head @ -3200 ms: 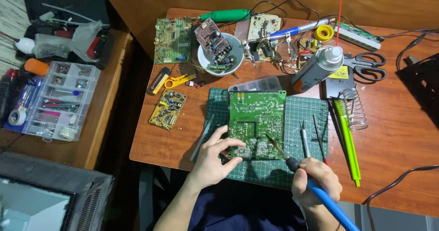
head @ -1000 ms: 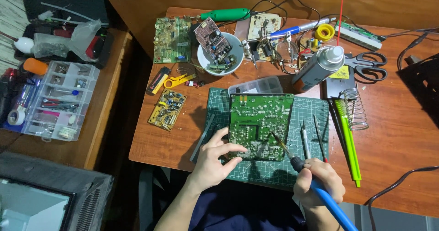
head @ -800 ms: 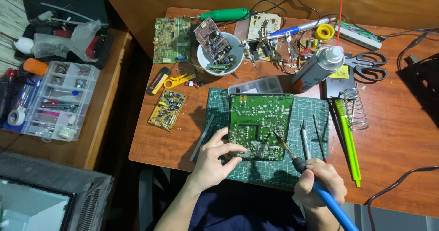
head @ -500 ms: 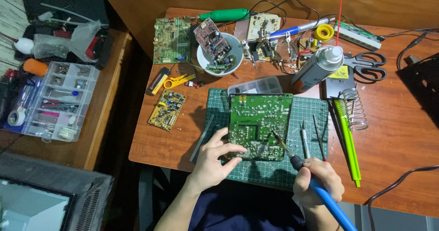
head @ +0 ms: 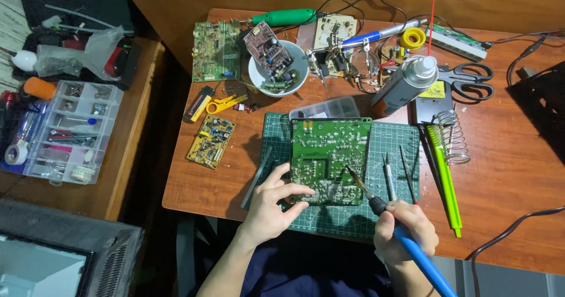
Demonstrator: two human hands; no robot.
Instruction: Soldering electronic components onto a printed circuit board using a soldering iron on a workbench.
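A green circuit board (head: 329, 156) lies solder side up on a green cutting mat (head: 335, 214) at the table's near edge. My left hand (head: 272, 203) rests on the mat with its fingers pressing the board's lower left corner. A blue-handled soldering iron (head: 406, 244) is gripped in my right hand (head: 405, 227), and its tip touches the board near the lower right area.
Tweezers and a thin tool (head: 389, 176) lie on the mat's right side. A spray can (head: 405, 85), iron stand with coil (head: 453, 135), scissors (head: 474, 79), a bowl of boards (head: 276, 67) and loose circuit boards (head: 212, 141) crowd the table. A parts organiser (head: 67, 132) sits left.
The board sits slightly further right on the mat than 3.2 s ago. The iron tip has shifted a little over the board; my left hand still holds its corner.
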